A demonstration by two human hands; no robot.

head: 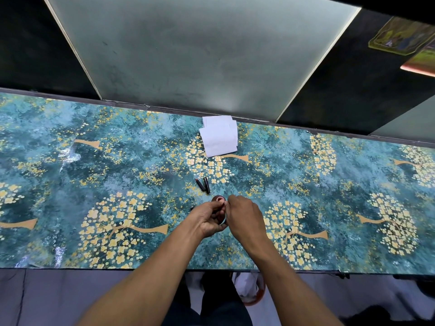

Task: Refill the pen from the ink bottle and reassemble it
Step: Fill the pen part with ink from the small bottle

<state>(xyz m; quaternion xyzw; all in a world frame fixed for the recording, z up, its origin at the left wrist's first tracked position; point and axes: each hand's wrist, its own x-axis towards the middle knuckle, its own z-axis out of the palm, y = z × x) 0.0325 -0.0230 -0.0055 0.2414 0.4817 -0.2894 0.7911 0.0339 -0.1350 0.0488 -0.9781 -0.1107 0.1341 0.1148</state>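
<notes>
My left hand (209,220) is wrapped around a small ink bottle (222,221), which it mostly hides, near the middle of the table. At the bottle's top is a dark red round cap (217,199) with a pinkish centre. My right hand (242,215) pinches the rim of that cap with its fingertips. Two dark pen parts lie side by side just beyond the hands: one with a red tip (200,184) and a black one (207,185). A small dark tip (191,208) pokes out by my left hand.
A stack of white tissues (220,135) lies at the table's far edge, beyond the pen parts. The table (94,175) has a teal cover with yellow flower trees. A frosted glass panel (200,50) rises behind it. My legs are below the near edge.
</notes>
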